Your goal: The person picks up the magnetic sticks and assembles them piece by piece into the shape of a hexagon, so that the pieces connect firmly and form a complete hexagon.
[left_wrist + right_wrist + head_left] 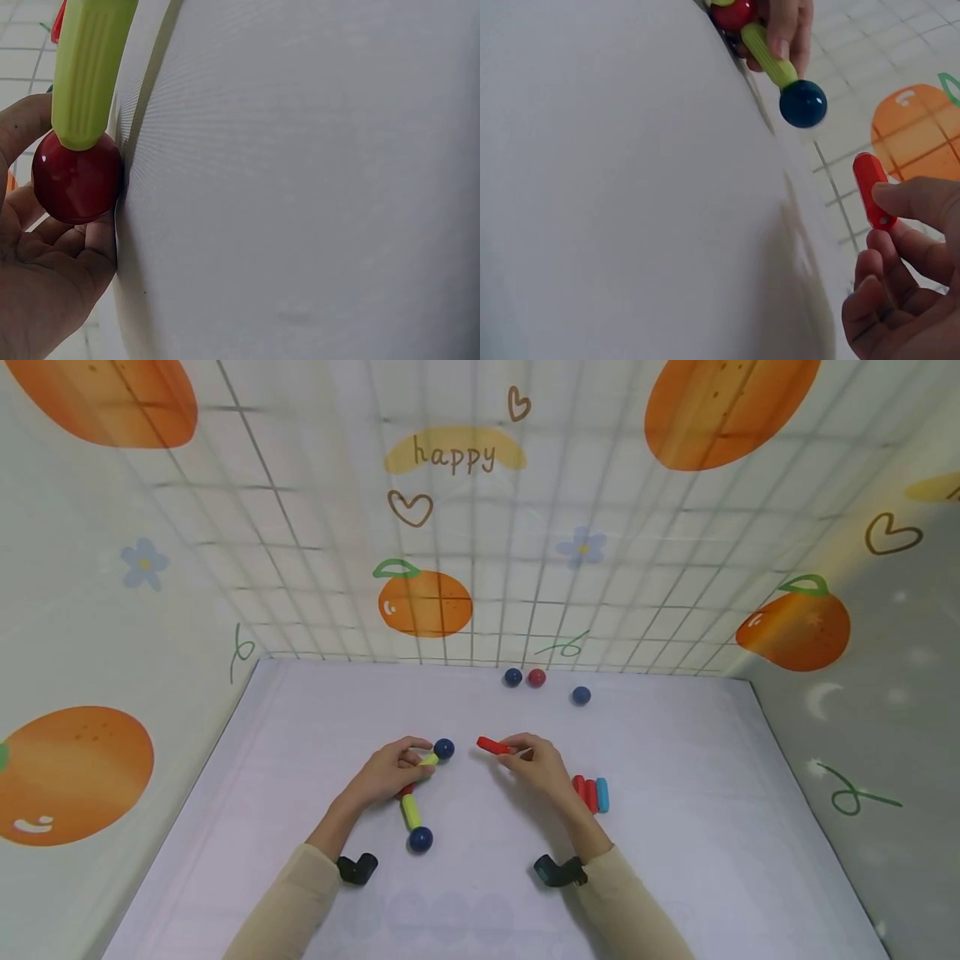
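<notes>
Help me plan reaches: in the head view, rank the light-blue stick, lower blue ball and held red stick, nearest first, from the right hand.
1. Held red stick: pinched by the right hand.
2. Light-blue stick: to its right.
3. Lower blue ball: to its left, farther down.

This is a small booth, shut in on at least three sides; whether it stands in a home, a lab or an office cannot be told. The far wall (487,527) has grid lines and cheerful prints: oranges (425,603), a pale flower (582,548), the word "happy" (455,454). Similar prints run over the left wall (67,627) and right wall (855,735). A plain white bench (480,835) fills the space between. Black wrist cameras (560,871) suggest a recording set-up.
</notes>
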Tool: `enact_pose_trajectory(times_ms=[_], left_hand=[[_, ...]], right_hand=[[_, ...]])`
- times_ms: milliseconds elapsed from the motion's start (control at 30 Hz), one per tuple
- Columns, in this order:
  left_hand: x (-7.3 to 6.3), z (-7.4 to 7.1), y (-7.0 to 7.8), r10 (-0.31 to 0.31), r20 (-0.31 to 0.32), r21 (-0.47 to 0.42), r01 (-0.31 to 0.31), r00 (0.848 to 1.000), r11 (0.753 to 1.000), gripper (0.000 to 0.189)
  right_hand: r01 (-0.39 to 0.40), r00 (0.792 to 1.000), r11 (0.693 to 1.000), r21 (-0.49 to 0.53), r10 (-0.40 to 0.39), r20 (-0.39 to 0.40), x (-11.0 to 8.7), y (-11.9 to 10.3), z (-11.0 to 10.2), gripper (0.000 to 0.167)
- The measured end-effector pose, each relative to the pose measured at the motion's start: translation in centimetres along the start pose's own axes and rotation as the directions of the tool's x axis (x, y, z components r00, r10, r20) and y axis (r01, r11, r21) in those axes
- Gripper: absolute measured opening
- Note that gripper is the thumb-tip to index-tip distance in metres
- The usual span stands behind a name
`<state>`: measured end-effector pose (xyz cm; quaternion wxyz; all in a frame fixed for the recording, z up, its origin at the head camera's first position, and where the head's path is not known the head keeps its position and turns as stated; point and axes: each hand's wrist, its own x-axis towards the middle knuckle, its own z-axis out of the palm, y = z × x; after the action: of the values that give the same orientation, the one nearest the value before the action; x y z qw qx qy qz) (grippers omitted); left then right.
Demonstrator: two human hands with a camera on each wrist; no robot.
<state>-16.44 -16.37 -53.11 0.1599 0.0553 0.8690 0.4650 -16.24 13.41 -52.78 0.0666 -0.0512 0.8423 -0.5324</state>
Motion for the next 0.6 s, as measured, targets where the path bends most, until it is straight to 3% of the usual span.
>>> enact_pose_trajectory(times_ms=[200, 600], left_hand=[[0.0, 0.0, 0.2, -0.004, 0.000, -0.003, 0.004, 1.000, 1.000, 0.046], [-0.1, -0.1, 0.1, 0.001, 0.004, -0.001, -0.001, 1.000, 1.000, 0.047]], right_hand=[[0.006, 0.998, 1.000, 0.023, -0.008, 0.054, 0.4, -0.2, 1.0, 0.021], [0.016, 0.996, 1.000, 0.006, -0.016, 0.089, 1.0, -0.3, 2.6, 0.021]])
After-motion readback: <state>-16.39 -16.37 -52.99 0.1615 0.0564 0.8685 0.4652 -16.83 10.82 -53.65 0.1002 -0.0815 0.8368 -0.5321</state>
